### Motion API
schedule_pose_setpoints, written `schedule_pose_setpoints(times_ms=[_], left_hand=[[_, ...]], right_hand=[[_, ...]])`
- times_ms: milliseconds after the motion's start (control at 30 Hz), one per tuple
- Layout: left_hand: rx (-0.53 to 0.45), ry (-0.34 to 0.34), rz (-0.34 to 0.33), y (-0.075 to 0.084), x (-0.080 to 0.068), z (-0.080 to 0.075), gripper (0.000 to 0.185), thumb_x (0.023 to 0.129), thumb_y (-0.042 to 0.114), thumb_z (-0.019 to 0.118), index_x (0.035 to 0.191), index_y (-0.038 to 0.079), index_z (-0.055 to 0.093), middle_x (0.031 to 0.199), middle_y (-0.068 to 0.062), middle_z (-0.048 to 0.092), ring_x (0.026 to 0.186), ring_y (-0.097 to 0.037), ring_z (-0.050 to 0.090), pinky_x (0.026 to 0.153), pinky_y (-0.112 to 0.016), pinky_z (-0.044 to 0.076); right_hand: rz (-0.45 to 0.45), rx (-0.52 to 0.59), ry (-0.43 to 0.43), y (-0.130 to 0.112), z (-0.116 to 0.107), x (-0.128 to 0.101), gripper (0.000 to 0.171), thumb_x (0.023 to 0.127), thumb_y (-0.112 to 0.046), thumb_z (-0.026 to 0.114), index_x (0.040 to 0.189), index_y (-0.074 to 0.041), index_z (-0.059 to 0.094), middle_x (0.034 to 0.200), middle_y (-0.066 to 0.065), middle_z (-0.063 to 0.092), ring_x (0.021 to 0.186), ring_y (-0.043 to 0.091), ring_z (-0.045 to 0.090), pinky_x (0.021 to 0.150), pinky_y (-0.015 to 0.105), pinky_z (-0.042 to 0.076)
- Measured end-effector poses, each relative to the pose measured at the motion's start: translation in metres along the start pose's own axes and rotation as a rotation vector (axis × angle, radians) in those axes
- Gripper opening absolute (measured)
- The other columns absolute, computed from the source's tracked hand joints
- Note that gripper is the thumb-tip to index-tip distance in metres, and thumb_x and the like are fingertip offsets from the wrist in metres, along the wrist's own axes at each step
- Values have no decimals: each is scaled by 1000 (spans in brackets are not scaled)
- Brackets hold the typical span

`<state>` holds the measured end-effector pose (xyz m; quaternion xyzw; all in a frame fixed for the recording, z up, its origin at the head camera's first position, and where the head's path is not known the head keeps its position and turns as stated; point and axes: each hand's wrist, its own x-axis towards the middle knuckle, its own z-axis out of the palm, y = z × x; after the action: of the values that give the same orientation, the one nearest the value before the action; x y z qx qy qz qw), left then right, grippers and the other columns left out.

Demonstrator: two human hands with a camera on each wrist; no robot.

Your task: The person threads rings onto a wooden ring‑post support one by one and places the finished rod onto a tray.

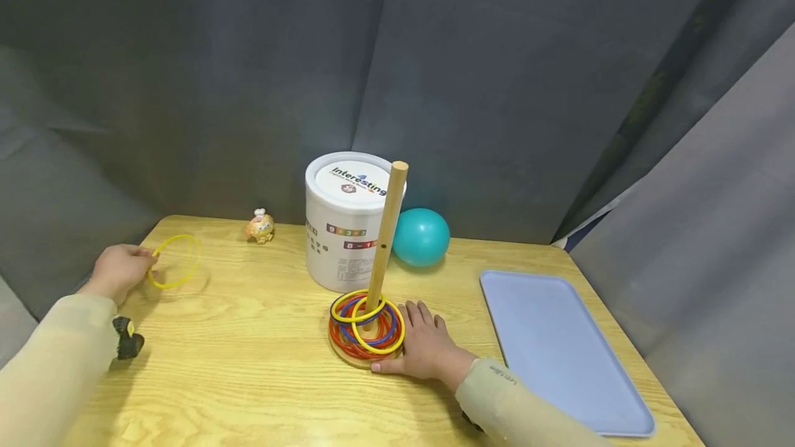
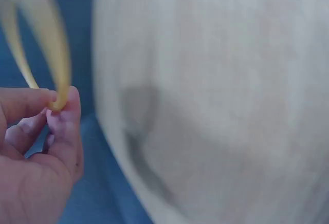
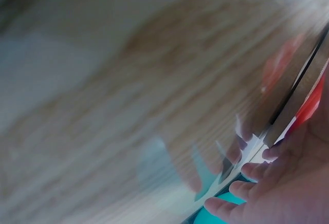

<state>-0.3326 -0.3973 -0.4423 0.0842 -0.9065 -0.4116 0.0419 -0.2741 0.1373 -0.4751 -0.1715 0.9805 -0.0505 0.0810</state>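
Observation:
A wooden peg (image 1: 386, 236) stands on a round base (image 1: 357, 358) at the table's middle, with several red, blue and yellow rings (image 1: 366, 326) stacked around it. My right hand (image 1: 421, 348) lies flat against the base's right side, fingers straight, thumb along its front edge; the right wrist view shows those fingers (image 3: 257, 170) against the base rim. At the table's left, my left hand (image 1: 119, 270) pinches a yellow ring (image 1: 176, 261) and holds it just above the wood. The left wrist view shows thumb and finger (image 2: 64, 116) pinching the yellow ring (image 2: 51, 39).
A white lidded tub (image 1: 344, 223) stands behind the peg, a teal ball (image 1: 421, 237) to its right. A small figurine (image 1: 260, 226) sits at the back left. A pale blue tray (image 1: 559, 350) lies along the right side. Grey curtains surround the wooden table (image 1: 248, 364).

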Motion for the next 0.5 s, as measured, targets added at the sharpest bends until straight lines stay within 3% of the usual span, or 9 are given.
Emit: schedule_pose_setpoints(times_ms=[133, 200, 267, 367, 433, 500], left_hand=[[-188, -60, 87, 28, 0, -7, 45, 110, 13, 46, 136, -24, 44, 117, -31, 59, 86, -5, 65, 77, -27, 61], [-263, -113, 135, 45, -2, -10, 46, 111, 14, 46, 139, -22, 41, 116, -20, 60, 85, 5, 63, 81, -22, 59], [-337, -144, 170, 66, -4, -12, 45, 110, 15, 49, 139, -18, 42, 112, -7, 61, 87, 6, 63, 83, -21, 59], [-526, -187, 196, 101, -10, -15, 27, 107, 12, 57, 127, -5, 58, 103, 5, 63, 88, 0, 64, 81, -22, 59], [-670, -212, 212, 124, -15, -15, 11, 105, 10, 61, 113, 5, 66, 98, 6, 65, 87, -6, 64, 79, -22, 59], [-797, -237, 230, 147, -21, -14, 7, 102, 7, 65, 102, 12, 70, 96, 3, 66, 85, -9, 64, 77, -24, 59]], right_hand=[[1, 7, -4, 1, -3, 0, 125, 77, -87, 63, 160, 0, 28, 163, 24, 27, 151, 45, 23, 116, 66, 29], [-2, 12, -2, 2, -4, 0, 125, 77, -87, 63, 160, 0, 28, 163, 24, 28, 150, 45, 23, 116, 66, 29], [-5, 15, 2, 2, -4, 0, 125, 77, -86, 64, 159, 0, 29, 162, 24, 28, 150, 45, 24, 115, 67, 29], [-3, 14, 4, 2, -3, 1, 124, 76, -86, 64, 160, -1, 29, 163, 23, 28, 150, 45, 23, 116, 67, 29], [-5, 21, 6, 2, -2, 1, 125, 76, -86, 65, 160, -1, 29, 162, 24, 28, 150, 45, 23, 116, 67, 29], [-8, 24, 3, 1, -1, 0, 126, 76, -87, 64, 160, -1, 29, 163, 24, 28, 151, 45, 23, 116, 67, 28]])
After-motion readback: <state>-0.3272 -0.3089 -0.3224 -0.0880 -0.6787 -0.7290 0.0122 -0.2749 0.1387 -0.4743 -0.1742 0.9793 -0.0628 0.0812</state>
